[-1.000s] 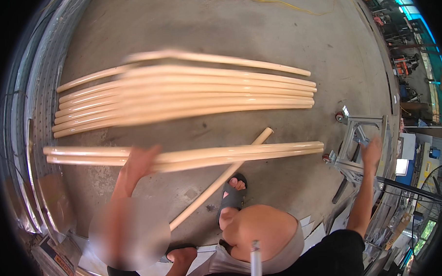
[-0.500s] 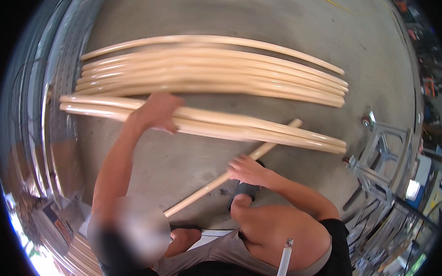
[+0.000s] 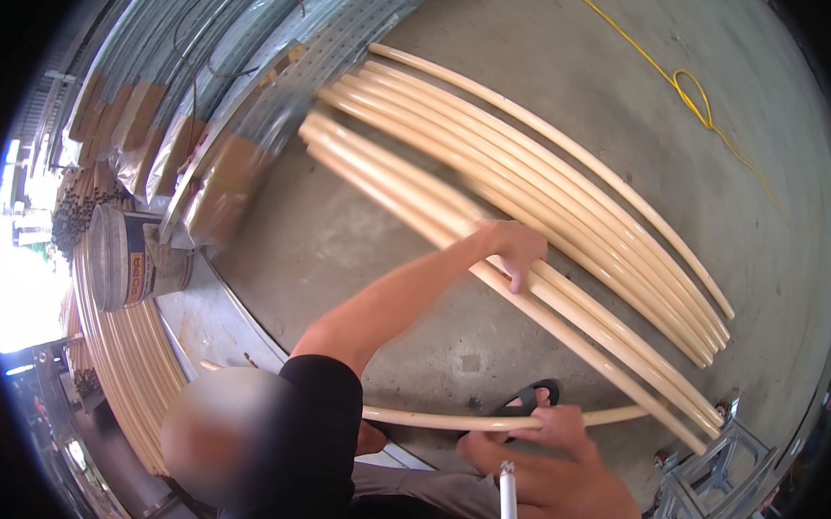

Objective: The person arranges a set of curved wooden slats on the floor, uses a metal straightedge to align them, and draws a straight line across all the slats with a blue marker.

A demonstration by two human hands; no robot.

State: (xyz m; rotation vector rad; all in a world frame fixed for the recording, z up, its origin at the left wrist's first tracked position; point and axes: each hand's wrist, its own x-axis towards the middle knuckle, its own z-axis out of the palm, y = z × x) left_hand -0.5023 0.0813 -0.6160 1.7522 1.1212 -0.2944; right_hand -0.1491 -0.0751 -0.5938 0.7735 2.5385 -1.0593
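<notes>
My left hand (image 3: 516, 251), closed, grips a small bunch of long cream tubes (image 3: 605, 335) slanting from the upper left to the lower right. One tube of the bunch lies slightly apart on the near side. Lower down, my right hand (image 3: 559, 427) is wrapped round a single cream tube (image 3: 437, 419), held roughly level above my sandalled foot (image 3: 520, 402). Its right end passes close to the bunch; my left sleeve hides part of its left side. Beyond the bunch, several more cream tubes (image 3: 564, 210) lie side by side on the floor.
Plastic-wrapped metal profiles (image 3: 284, 90) lie at the upper left. Below them stand a white bucket (image 3: 113, 258) and a stack of cream tubes (image 3: 137, 369). A wheeled metal frame (image 3: 714, 480) stands lower right. A yellow cord (image 3: 691, 100) lies on the far floor. A cigarette (image 3: 508, 501) juts up at the lower edge.
My view has turned left, so the tubes now run diagonally and the bucket shows. Both hands keep hold of their tubes. The single tube now looks more level.
</notes>
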